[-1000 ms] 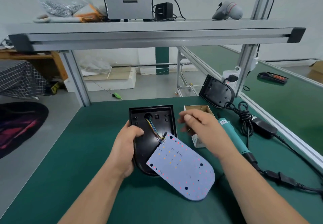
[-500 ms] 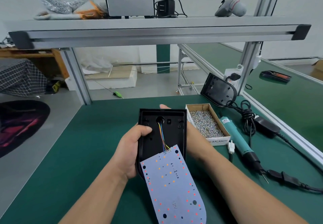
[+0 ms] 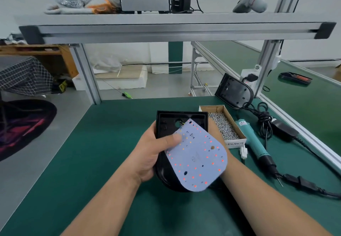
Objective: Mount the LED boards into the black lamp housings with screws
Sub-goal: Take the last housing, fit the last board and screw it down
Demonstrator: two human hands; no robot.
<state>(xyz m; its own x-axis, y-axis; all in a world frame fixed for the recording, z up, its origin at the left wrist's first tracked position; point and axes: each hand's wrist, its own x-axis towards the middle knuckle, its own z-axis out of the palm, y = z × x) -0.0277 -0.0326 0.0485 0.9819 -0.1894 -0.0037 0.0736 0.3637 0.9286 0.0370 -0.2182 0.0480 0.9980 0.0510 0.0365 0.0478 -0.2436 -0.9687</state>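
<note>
**Seating the board.** We are holding the black lamp housing (image 3: 166, 123) above the green table (image 3: 110, 143), open side facing us. The LED board (image 3: 197, 154) is lying askew over its cavity, with the rounded end overhanging the housing's curved end. Our left hand (image 3: 153, 154) is gripping the housing's left wall, and its thumb is pressing on the board's left edge. Our right hand (image 3: 215, 132) is reaching in behind the housing's right side. Its fingers are hidden, so we cannot tell whether it is gripping or only supporting.

We are judging the board to be a thin, light, stiff sheet. It is best taken by its bare edges, because the face is carrying rows of small LEDs. Short wires near the housing's round hole are tethering it, so we are expecting little slack for pulling. The housing looks like a rigid moulded shell, safe to clamp by its walls.

The screws (image 3: 223, 127) are lying in a cardboard box (image 3: 235, 143) just to the right, beside the electric screwdriver (image 3: 252, 140).
</note>
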